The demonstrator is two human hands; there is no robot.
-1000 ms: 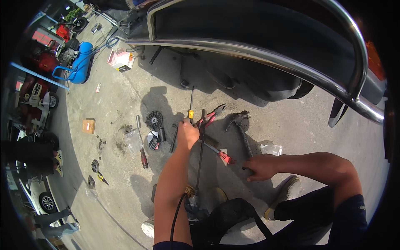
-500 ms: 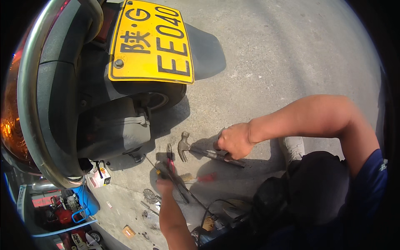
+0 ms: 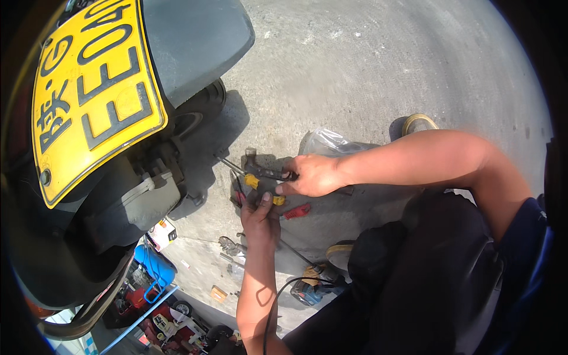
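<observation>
My left hand point(image 3: 259, 223) is closed round a screwdriver point(image 3: 251, 180) with a yellow and black handle; its shaft points up and left. Close beside it is my right hand point(image 3: 313, 176), fingers curled, thumb side near the screwdriver's handle. Something dark shows at its fingertips, but what it is stays unclear. A claw hammer point(image 3: 251, 158) lies by the right hand, its handle running toward the fingers and partly hidden. Behind the left hand are red-handled pliers point(image 3: 238, 196), largely covered. A red-handled tool point(image 3: 297, 211) lies on the ground just right of the left hand.
A motorcycle's rear end with a yellow plate point(image 3: 100, 100) fills the upper left. A clear plastic bag point(image 3: 334, 142) lies beyond my right hand. Near my knees is a blue power tool point(image 3: 309, 293) with a black cable. A blue tank point(image 3: 155, 265) and small parts sit lower left.
My view has shifted, bringing the plate closer at left. My left hand has risen with the screwdriver, and my right hand has moved left to meet it. A plastic bag now shows.
</observation>
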